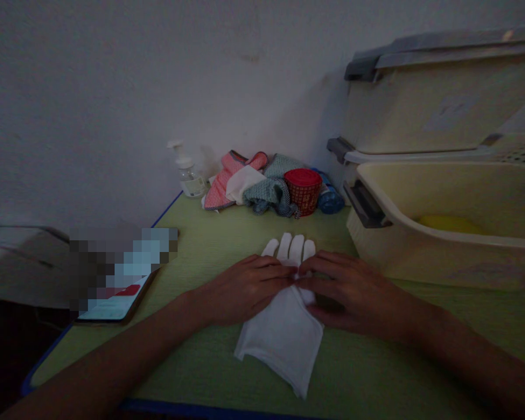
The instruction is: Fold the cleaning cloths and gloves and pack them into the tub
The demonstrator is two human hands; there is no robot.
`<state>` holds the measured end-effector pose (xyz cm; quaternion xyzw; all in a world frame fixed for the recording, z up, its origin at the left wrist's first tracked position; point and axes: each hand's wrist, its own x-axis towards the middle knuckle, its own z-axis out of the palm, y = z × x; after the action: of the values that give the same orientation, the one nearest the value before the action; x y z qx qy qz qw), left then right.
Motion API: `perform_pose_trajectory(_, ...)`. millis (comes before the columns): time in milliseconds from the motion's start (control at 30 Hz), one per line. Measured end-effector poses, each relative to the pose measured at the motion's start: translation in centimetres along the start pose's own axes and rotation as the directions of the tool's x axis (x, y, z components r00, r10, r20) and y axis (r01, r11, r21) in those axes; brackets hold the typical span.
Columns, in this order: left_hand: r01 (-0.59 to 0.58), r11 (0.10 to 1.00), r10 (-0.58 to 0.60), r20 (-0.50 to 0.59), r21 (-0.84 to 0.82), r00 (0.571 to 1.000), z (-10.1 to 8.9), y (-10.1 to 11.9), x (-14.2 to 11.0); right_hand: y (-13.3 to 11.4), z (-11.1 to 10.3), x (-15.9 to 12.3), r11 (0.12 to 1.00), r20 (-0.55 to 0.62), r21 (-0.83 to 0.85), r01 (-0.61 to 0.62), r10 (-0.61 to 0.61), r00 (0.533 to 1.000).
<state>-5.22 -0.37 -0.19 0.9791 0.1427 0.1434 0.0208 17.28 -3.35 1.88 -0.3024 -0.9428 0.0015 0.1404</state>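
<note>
A white glove point(284, 335) lies flat on the green table point(201, 251), fingers pointing away from me. My left hand point(245, 289) rests on its left side with the fingers stretched flat over the glove's middle. My right hand point(345, 289) lies on its right side, fingers flat and meeting the left hand's fingertips over the glove. Neither hand grips it; both press down on it.
A phone point(118, 300) lies at the table's left edge. Against the wall sit a pump bottle point(187, 172), a heap of cloths point(254, 184) and a red roll point(303, 189). Cream plastic baskets point(441, 233) stand stacked at the right.
</note>
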Motion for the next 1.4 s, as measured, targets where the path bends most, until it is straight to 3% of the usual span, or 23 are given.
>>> perform_pose_trajectory(100, 0.018, 1.0, -0.018, 0.001, -0.01, 1.0, 0.0, 0.0, 0.0, -0.2, -0.5, -0.3, 0.993, -0.005, 0.007, 0.116, -0.116, 0.993)
perform_pose_trajectory(233, 0.014, 0.999, -0.013, 0.01, -0.036, 1.0, -0.2, 0.1, 0.0, -0.9, -1.2, -0.7, 0.976, 0.116, 0.089, 0.197, -0.207, 0.972)
perform_pose_trajectory(333, 0.024, 0.998, -0.023, 0.012, -0.063, 1.0, -0.3, 0.1, 0.0, -1.3, -1.3, -0.8, 0.976, 0.121, 0.074, 0.206, -0.213, 0.969)
perform_pose_trajectory(533, 0.1, 0.989, -0.094, 0.057, -0.112, 0.994, -0.6, 0.2, 0.1, -1.9, -0.3, -0.7, 0.962, 0.088, -0.114, 0.246, -0.237, 0.967)
perform_pose_trajectory(633, 0.115, 0.986, -0.108, 0.056, -0.12, 0.993, -0.7, 0.3, 0.3, -2.5, 0.3, -0.6, 0.968, 0.044, -0.15, 0.201, -0.197, 0.979)
perform_pose_trajectory(767, 0.106, 0.984, -0.1, 0.052, -0.144, 0.994, -0.7, 0.2, 0.3, -2.9, 0.6, -0.5, 0.981, 0.011, -0.139, 0.139, -0.138, 0.99)
perform_pose_trajectory(1033, 0.035, 0.995, -0.036, -0.011, -0.099, 0.999, -0.3, 0.0, -0.1, -2.8, 0.5, -0.6, 0.966, -0.038, -0.191, 0.174, -0.184, 0.982)
perform_pose_trajectory(1133, 0.034, 0.987, -0.033, 0.007, -0.154, 0.999, -0.2, 0.0, 0.1, -2.6, 0.6, -0.8, 0.994, -0.035, -0.069, 0.08, -0.083, 0.996)
perform_pose_trajectory(1233, 0.107, 0.937, -0.104, 0.025, -0.333, 0.994, -0.3, -0.2, 0.3, -2.0, 0.8, -0.6, 0.963, -0.024, 0.224, -0.148, 0.158, 0.987)
perform_pose_trajectory(1333, 0.248, 0.787, -0.244, 0.084, -0.564, 0.966, -0.6, -0.6, 0.2, -1.1, 1.2, -0.2, 0.783, 0.028, 0.503, -0.366, 0.409, 0.912)
perform_pose_trajectory(1400, 0.32, 0.654, -0.311, 0.142, -0.685, 0.94, -1.0, -1.0, -0.2, -0.4, 1.4, 0.2, 0.64, 0.063, 0.638, -0.428, 0.51, 0.858)
